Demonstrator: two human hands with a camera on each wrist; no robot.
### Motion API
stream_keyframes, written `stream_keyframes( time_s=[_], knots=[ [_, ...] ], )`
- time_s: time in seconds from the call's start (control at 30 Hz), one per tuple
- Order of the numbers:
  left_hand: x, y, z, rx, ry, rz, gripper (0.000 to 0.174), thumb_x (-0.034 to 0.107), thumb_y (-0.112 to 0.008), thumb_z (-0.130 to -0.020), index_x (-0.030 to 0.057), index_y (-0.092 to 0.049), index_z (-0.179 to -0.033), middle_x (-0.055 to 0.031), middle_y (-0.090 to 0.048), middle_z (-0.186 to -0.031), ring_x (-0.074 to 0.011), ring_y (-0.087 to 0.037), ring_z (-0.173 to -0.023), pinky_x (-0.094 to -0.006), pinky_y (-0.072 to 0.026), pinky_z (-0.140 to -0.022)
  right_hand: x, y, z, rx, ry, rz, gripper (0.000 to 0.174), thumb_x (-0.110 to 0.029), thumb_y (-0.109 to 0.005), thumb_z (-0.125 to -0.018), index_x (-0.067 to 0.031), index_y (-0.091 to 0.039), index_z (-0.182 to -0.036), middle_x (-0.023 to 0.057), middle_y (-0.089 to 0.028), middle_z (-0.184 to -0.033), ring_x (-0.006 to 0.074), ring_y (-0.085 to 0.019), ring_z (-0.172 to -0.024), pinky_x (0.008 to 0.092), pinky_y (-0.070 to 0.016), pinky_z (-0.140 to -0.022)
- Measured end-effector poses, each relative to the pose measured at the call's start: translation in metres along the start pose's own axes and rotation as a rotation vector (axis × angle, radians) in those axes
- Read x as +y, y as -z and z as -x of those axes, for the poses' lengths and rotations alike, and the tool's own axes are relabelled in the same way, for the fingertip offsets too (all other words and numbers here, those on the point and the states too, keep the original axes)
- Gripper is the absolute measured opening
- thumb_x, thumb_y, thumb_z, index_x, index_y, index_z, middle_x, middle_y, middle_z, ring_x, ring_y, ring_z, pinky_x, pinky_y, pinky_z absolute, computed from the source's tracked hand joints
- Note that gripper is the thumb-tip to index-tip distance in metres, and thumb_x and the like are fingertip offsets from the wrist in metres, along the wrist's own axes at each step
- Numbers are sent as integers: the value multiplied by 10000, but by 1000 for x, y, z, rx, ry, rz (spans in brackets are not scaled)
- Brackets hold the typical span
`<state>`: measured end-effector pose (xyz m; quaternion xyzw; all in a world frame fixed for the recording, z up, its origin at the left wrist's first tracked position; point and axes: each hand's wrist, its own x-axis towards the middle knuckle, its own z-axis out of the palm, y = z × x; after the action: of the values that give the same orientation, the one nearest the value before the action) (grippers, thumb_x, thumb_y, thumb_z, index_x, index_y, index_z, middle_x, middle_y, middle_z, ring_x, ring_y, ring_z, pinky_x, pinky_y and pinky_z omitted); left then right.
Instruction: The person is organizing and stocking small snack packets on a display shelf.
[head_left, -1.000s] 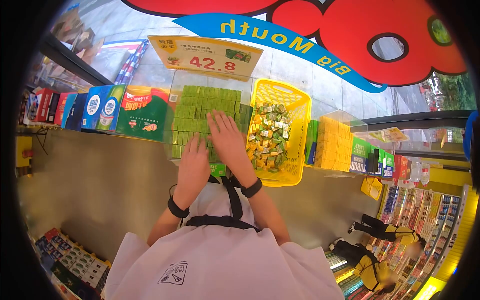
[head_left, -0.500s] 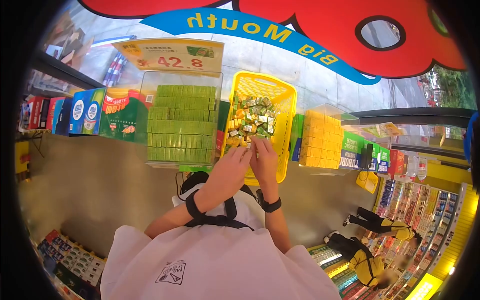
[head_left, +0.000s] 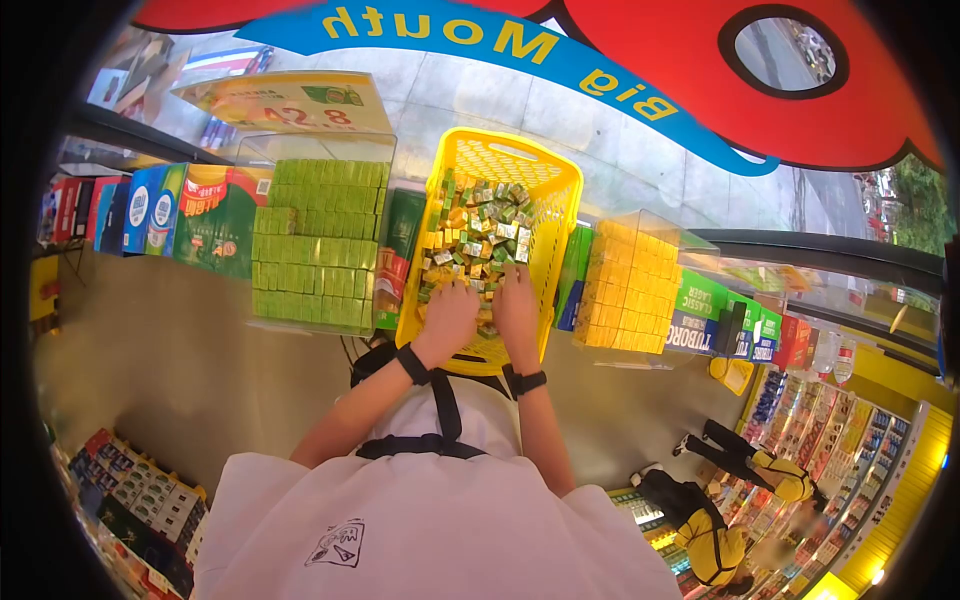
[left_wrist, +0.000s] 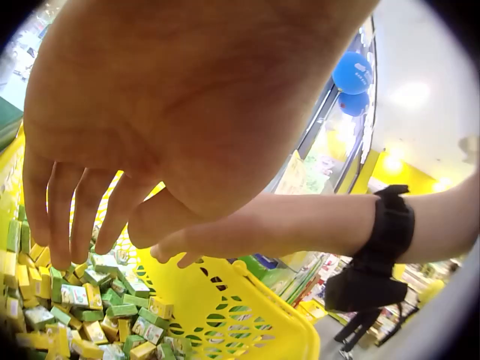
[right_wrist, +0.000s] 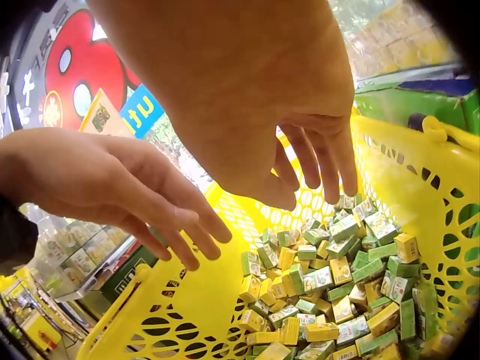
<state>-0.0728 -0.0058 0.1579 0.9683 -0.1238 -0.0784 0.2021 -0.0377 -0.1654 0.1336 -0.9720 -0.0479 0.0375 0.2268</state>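
Note:
Both hands are over a yellow basket point(head_left: 562, 200) holding many small green and yellow boxes point(head_left: 485, 225). My left hand point(head_left: 452, 315) hangs over its near left part, fingers extended downward, holding nothing; the left wrist view shows this hand point(left_wrist: 165, 105) above the boxes point(left_wrist: 82, 300). To its right, my right hand point(head_left: 516, 315) reaches down with fingers loosely bent and nothing held; in the right wrist view the hand point(right_wrist: 262, 97) is above the pile. Whether fingertips touch boxes is unclear in the head view.
Left of the basket stands a clear bin of stacked green boxes point(head_left: 315, 245); right of it, one of yellow boxes point(head_left: 630, 285). Drink cartons point(head_left: 215, 220) line the row. A price sign point(head_left: 290, 100) rises behind. Two people in yellow point(head_left: 715, 550) are at lower right.
From the green stack, both hands moved right to the basket, came close together, then separated slightly above the boxes. The view has shifted right.

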Motion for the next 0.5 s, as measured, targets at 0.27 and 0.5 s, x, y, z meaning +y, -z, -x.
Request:
stream_keyframes(
  time_s=[0.27,0.5],
  knots=[
    [-14,-53,-42,-115,146,105,211,79,-661,-923,-42,-621,-1092,-227,-653,-1025,-438,-672,-1003,-537,-584,-837,31,-39,-57,-123,-88,131,653,46,-663,-912,-115,-557,-1536,221,-490,-1586,431,-640,-1193,493,-621,-824],
    [-21,-76,-53,-146,159,217,256,89,-640,-969,-55,-614,-1179,-252,-648,-1069,-443,-664,-1006,-550,-579,-839,56,-86,-81,-74,-32,158,725,42,-668,-917,-143,-514,-1601,216,-471,-1640,453,-640,-1167,476,-618,-789]
  ],
)
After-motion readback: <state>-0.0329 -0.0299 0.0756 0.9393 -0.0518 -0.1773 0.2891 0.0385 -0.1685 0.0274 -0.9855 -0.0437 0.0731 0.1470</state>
